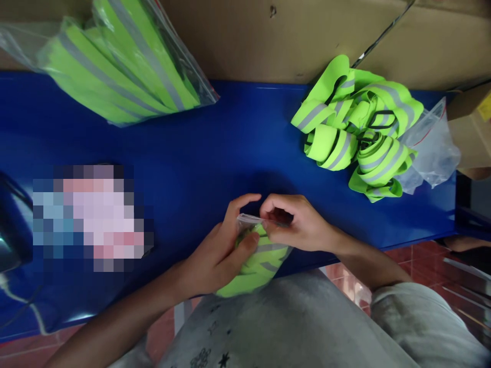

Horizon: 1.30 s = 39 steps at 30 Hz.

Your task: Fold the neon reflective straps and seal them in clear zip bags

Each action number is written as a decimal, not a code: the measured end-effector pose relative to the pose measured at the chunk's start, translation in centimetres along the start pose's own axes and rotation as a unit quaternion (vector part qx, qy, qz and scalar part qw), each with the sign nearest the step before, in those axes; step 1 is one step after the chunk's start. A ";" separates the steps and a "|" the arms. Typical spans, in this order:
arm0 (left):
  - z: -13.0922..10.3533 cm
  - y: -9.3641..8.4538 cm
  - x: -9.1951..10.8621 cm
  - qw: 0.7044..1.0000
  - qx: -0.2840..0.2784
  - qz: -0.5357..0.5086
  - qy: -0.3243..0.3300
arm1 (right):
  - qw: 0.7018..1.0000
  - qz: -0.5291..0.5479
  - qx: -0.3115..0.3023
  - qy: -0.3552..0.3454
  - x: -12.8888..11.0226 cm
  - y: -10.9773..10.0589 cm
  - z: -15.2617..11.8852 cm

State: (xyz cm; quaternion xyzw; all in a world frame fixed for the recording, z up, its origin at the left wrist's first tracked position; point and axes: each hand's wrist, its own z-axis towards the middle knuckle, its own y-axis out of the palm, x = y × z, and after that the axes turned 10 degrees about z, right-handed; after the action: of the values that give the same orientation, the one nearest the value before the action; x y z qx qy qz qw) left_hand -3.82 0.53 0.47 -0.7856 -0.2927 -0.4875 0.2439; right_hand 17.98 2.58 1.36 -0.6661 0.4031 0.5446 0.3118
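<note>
Close to my body, at the front edge of the blue table, I have a clear zip bag with neon-yellow reflective strap inside it. My left hand grips the bag's left side, thumb across its front and index finger stretched past the top. Thumb and index finger of my right hand pinch the bag's top edge near its right end. Whether the zip is sealed there, I cannot tell.
Loose and rolled reflective straps lie at the back right, beside empty clear bags. Large bags of folded neon material lean against a cardboard box. A blurred-out patch covers something on the left of the table.
</note>
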 end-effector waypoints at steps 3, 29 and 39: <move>0.1 0.0 0.2 1.000 -0.008 0.027 0.007 | 1.000 0.004 -0.008 -0.002 0.0 0.0 0.0; 0.5 0.9 0.9 0.993 -0.033 0.108 0.040 | 0.999 0.035 -0.009 -0.008 0.1 1.2 0.2; 1.0 0.1 0.7 1.000 -0.020 -0.008 0.018 | 0.995 0.099 0.006 0.008 0.1 0.5 0.2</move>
State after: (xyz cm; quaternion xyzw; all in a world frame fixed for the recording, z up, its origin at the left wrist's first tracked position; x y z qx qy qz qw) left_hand -2.91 1.30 0.64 -0.7792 -0.2847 -0.5091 0.2293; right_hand 17.49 2.46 1.20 -0.6256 0.4729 0.5646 0.2575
